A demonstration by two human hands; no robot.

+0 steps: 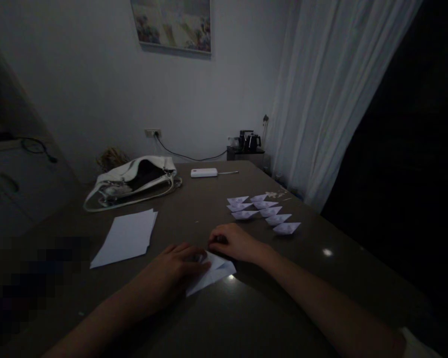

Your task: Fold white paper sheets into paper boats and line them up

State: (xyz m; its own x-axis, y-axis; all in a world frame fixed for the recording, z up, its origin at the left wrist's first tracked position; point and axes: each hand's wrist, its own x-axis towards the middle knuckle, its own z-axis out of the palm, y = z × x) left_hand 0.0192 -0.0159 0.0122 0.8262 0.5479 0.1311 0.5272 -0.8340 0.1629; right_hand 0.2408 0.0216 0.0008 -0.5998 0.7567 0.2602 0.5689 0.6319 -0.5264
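A partly folded white paper (213, 274) lies on the dark table (254, 318) in front of me. My left hand (177, 268) presses flat on its left part, fingers pointing right. My right hand (233, 242) rests on the paper's far edge, fingers curled and pinching a fold at the top. Both hands touch the same sheet. The room is dim, so the fold's shape is hard to make out.
Several folded paper boats (263, 211) lie in rows to the right. A stack of white sheets (127, 236) lies at the left. Farther back are a white handbag (134, 181), a white power bank (203, 172) with cable, and a kettle (248, 141) by the curtain (321, 99).
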